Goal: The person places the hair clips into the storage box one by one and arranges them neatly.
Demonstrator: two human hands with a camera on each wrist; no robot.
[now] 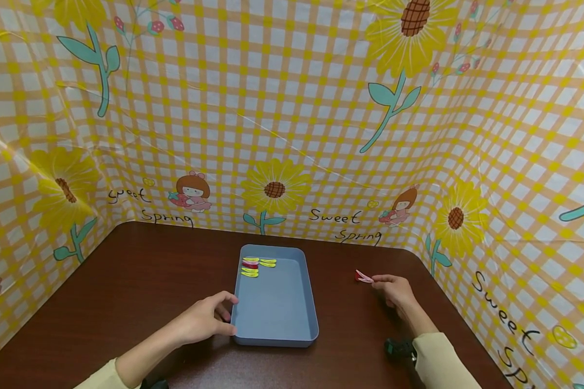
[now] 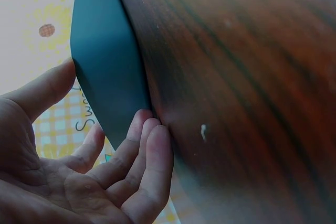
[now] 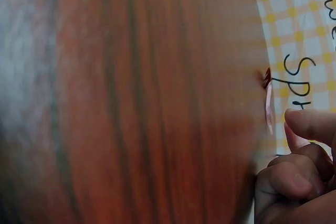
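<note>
My left hand point(image 1: 201, 319) is at the left side of the blue-grey tray point(image 1: 274, 302), its fingertips at the rim. In the left wrist view, relaxed fingers point(image 2: 157, 150) lie along the tray's outer wall point(image 2: 107, 45). At right, my right hand point(image 1: 394, 292) has its thumb and index finger close over the near end of a pink hair clip point(image 1: 365, 277). A red hair clip point(image 1: 357, 276) lies against that pink one on the table. In the right wrist view, a narrow gap shows between the fingertips and the pink clip point(image 3: 269, 108).
Several yellow hair clips point(image 1: 267, 263), with pink and red ones point(image 1: 250, 265) among them, lie in two columns at the tray's far left corner. Under everything is a dark brown wooden table point(image 1: 175, 270). A yellow checked cloth point(image 1: 297, 108) walls the back and sides.
</note>
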